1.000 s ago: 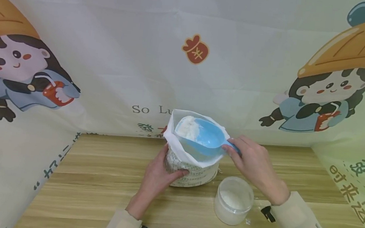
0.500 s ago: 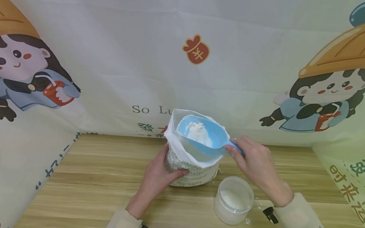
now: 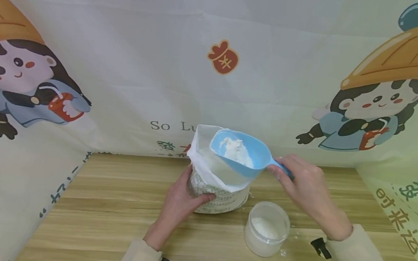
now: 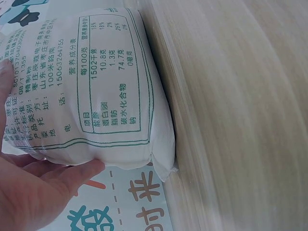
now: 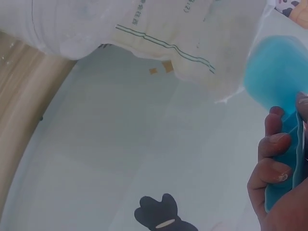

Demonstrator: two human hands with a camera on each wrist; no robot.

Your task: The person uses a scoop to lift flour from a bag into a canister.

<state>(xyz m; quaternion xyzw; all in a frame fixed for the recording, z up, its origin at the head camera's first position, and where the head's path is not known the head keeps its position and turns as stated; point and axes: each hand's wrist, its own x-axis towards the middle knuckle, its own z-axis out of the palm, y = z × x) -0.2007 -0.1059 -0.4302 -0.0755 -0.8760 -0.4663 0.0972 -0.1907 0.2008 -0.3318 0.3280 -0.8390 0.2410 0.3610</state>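
A blue scoop (image 3: 262, 153) carrying a heap of white flour (image 3: 236, 151) is over the mouth of an upright, printed flour bag (image 3: 221, 200). My right hand (image 3: 305, 181) grips the scoop's handle, fingers curled round it in the right wrist view (image 5: 281, 159). My left hand (image 3: 180, 202) holds the bag's left side, thumb across its front. In the left wrist view, fingers (image 4: 79, 175) lie along the bag's printed side. A clear round jar (image 3: 267, 230) with white contents stands on the table, right of the bag and below the right hand.
White specks (image 3: 283, 253) lie on the wooden table (image 3: 108, 213) beside the jar. A white cloth with printed cartoon figures (image 3: 375, 109) rises behind the table and along both sides. The bag's paper rim (image 3: 208, 177) stands open upward.
The scoop has risen and moved right with my right hand, its flour sliding from the tip toward the middle. My left hand and the bag stay in place.
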